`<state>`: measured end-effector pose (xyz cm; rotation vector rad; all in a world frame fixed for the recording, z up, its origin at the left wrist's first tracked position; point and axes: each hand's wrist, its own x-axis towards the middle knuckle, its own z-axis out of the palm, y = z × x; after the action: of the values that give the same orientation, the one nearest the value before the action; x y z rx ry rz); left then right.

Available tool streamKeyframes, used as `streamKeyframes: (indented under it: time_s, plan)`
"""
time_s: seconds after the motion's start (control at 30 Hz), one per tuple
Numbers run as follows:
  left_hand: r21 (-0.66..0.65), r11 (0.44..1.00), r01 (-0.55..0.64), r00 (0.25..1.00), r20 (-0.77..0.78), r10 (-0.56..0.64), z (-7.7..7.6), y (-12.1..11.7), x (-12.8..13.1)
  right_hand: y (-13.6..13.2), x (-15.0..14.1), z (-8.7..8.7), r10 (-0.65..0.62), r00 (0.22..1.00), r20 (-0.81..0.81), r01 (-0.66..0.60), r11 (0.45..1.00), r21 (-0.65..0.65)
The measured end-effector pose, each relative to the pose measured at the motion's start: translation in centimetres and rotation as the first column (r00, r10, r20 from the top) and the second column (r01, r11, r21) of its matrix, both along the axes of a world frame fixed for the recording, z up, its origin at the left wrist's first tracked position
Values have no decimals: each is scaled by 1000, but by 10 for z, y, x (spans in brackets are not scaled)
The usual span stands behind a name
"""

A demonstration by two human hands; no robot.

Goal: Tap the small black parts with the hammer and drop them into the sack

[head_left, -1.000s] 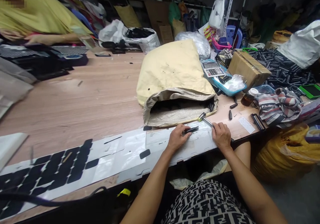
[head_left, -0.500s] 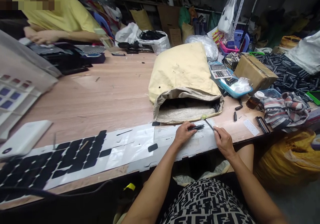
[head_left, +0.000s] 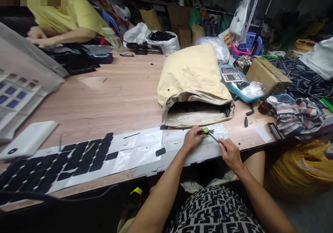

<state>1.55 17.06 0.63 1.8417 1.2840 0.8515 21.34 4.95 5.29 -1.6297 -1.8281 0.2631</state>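
Remotely, I see a silver hammer point(head_left: 212, 135) faced yellow-green, a pale-yellow sack point(head_left: 192, 71), striped cloth point(head_left: 299, 116), black-and-beige patterned clothing point(head_left: 215, 210).

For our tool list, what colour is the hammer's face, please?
The hammer's face is yellow-green; head view.

From the left hand point(head_left: 194, 137), I have twelve o'clock blocked by a bulging pale-yellow fabric sack point(head_left: 192, 71). A green-faced metal hammer point(head_left: 213, 136) and the right hand point(head_left: 230, 154) close off three to four. Toward ten I get a broad passage over the wood-grain bench point(head_left: 130, 94); near nine, flat black pieces point(head_left: 160, 152) on a white sheet point(head_left: 148, 144) leave room above. Toward two, a blue plastic tray point(head_left: 246, 97) and brown cardboard box point(head_left: 269, 77) obstruct me.
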Motion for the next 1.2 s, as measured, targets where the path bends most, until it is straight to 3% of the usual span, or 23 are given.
streamKeyframes:
  time_s: [0.23, 0.4, 0.73, 1.2]
  plan:
    - [-15, 1000, -2, 1000, 1, 2, -1, 0, 0, -1, 7, -4, -18, 1000, 1, 18, 999, -27]
    - [-2, 1000, 18, 1000, -11, -18, 3, -1, -2, 10, 19, -4, -108, 994, 25, 108, 994, 10]
    - [10, 997, 82, 997, 6, -82, 2, -2, -8, 40, 38, -19, -275, 856, 439, 244, 962, 126]
    - [4, 990, 138, 990, 32, -138, 16, -7, -14, 37, 34, -23, -290, 841, 457, 270, 957, 110]
